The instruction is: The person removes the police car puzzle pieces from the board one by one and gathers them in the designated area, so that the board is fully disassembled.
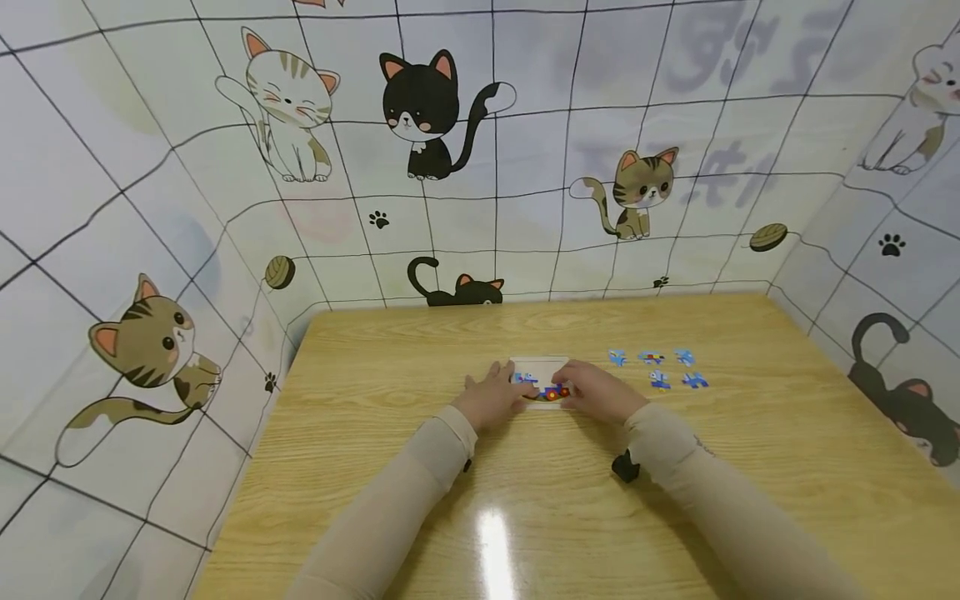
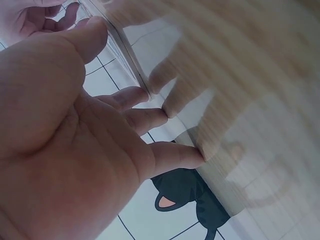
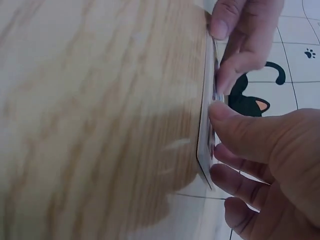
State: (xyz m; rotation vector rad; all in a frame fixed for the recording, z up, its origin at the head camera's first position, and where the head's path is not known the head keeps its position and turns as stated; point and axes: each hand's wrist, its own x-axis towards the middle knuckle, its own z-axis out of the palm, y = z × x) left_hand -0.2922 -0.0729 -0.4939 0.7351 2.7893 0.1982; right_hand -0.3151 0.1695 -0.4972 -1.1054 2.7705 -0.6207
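A shallow white puzzle tray [image 1: 542, 364] lies flat on the table, with blue, red and yellow puzzle pieces [image 1: 552, 393] along its lower part. My left hand [image 1: 491, 398] rests at the tray's left side, thumb over the pieces. In the left wrist view its fingers [image 2: 182, 156] reach out nearly straight, tips down on the tabletop and by the tray edge. At the tray's right end, my right hand [image 1: 602, 393] has its fingers curled and pinches a puzzle piece low over the tray; that piece is mostly hidden. The right thumb [image 3: 225, 112] shows over the tray's near edge.
Several loose blue puzzle pieces [image 1: 660, 381] lie right of the tray, in two rough rows. The wooden table [image 1: 390, 350] meets a cat-patterned cloth wall [image 1: 525, 167] at the back and sides. A dark wrist device [image 1: 625, 467] sits under the right sleeve.
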